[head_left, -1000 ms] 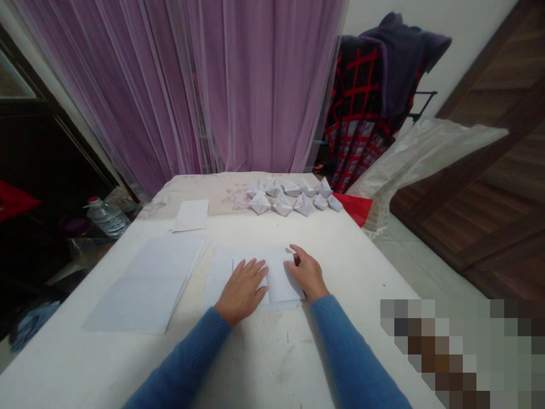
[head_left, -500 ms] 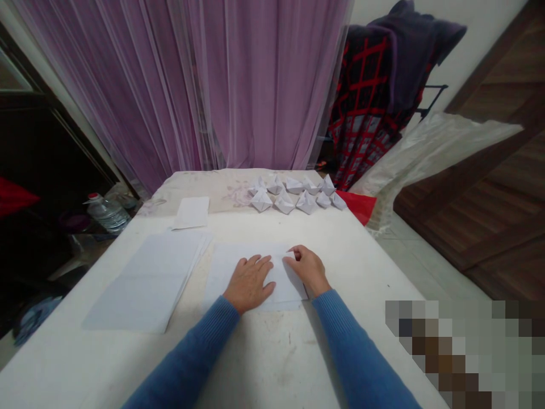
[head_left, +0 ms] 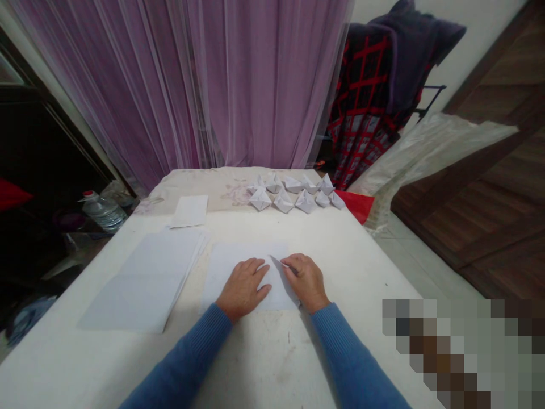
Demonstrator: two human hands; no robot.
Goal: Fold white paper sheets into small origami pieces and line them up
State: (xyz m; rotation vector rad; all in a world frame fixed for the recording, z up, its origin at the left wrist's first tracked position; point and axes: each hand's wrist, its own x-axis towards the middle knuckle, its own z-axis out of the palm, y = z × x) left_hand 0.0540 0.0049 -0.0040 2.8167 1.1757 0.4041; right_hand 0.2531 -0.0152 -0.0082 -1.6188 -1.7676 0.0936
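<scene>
The left forearm [head_left: 193,352] and the right forearm [head_left: 347,349] are reached forward and angled inward, both clothed in blue sleeves [head_left: 170,378] that are ended by ribbed cuffs [head_left: 219,321]. The left hand [head_left: 242,289] is laid palm down, its fingers stretched forward and its thumb [head_left: 264,293] spread to the right. The right hand [head_left: 308,283] is turned inward, its fingers curled, its grip pinched between thumb and forefinger. The hands are held near each other, not touching.
</scene>
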